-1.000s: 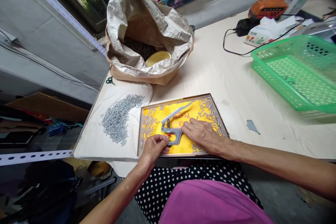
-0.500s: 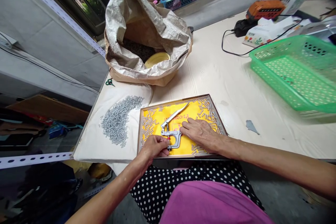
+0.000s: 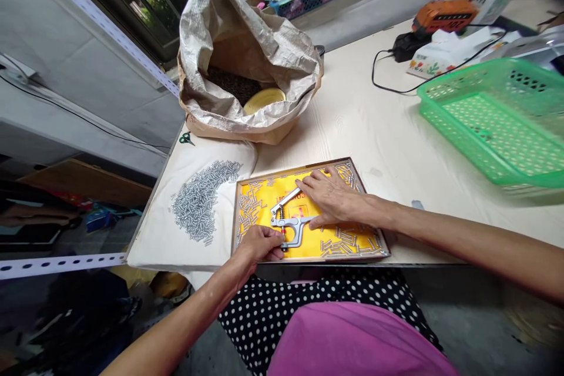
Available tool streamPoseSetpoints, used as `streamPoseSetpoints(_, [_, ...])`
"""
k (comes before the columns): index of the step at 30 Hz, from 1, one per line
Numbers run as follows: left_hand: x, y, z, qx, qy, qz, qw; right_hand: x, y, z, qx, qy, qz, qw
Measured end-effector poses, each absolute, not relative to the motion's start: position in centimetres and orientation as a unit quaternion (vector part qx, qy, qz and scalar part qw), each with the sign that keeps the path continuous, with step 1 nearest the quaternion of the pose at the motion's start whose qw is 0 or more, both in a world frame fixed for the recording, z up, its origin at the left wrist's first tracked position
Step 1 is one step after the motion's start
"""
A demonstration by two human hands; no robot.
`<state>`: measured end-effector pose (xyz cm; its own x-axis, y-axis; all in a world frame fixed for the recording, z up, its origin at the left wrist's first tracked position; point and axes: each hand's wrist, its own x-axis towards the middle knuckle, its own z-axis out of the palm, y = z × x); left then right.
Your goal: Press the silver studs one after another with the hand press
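Note:
A shallow brown-rimmed tray (image 3: 235,211) with a yellow lining lies at the table's near edge, with several small silver metal pieces scattered in it. Grey hand-press pliers (image 3: 289,229) rest in the middle of the tray. My left hand (image 3: 261,244) is closed in a pinch at the pliers' jaw, on something too small to make out. My right hand (image 3: 328,195) rests palm down over the pliers' handles, its fingers stretched along the upper lever.
A pile of silver metal pieces (image 3: 200,200) lies on white cloth left of the tray. Behind stands an open paper sack (image 3: 247,53) holding dark parts and a yellow bowl (image 3: 264,100). A green basket (image 3: 497,117) sits right, and small green scissors (image 3: 185,138) lie far left.
My right hand moved up from the tray's lower middle onto the pliers' handles. The upper lever has come down closer to the lower one. My left hand stayed at the jaw.

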<state>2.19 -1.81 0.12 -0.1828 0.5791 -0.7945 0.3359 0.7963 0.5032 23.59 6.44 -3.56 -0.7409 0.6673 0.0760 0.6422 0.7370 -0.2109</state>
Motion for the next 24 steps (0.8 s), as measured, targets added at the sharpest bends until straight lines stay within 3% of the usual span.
streamPoseSetpoints(6, [2.0,-2.3,0.3,0.365,0.769,0.07,0.52,23.7,5.8,-2.8,-0.356,-0.929,0.085,0.051])
streamPoseSetpoints(12, [3.1,-2.4,-0.3,0.726,0.651,0.133,0.177,23.5,5.0,-2.2,-0.354,-0.931,0.074,0.041])
streamPoseSetpoints(16, [4.1,-0.2,-1.2,0.811,0.554,0.079,0.169,23.2,4.9,-2.3,-0.347,-0.933,0.071,0.066])
streamPoseSetpoints(24, [5.5,1.4,-1.1,0.829,0.547,-0.049,0.106,22.5,4.6,-3.2,-0.352,-0.931,0.084,0.053])
